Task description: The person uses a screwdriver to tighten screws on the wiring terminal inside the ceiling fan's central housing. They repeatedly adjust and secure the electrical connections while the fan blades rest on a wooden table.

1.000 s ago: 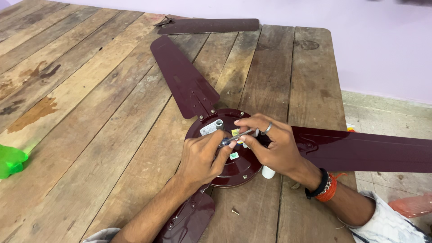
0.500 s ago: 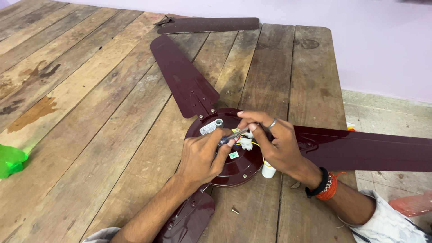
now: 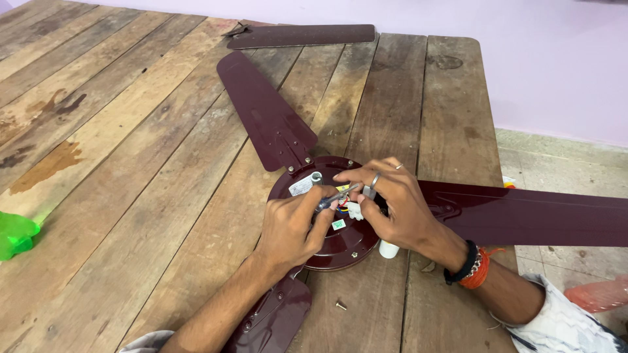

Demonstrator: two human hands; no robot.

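From the head camera, a maroon ceiling fan [image 3: 340,242] lies flat on the plank table [image 3: 131,196], its motor hub up so the wiring is in reach. 3 blades stay bolted on; a 4th loose blade [image 3: 301,36] rests at the far edge.

The left hand [image 3: 294,225] is closed around a small screwdriver [image 3: 337,196], tip aimed at the white terminal block [image 3: 355,210] at the hub's centre. The right hand [image 3: 392,202] pinches that block between its fingertips, steadying it. A loose screw [image 3: 341,304] sits near the closest blade, and a green object [image 3: 16,235] lies well apart at the left.
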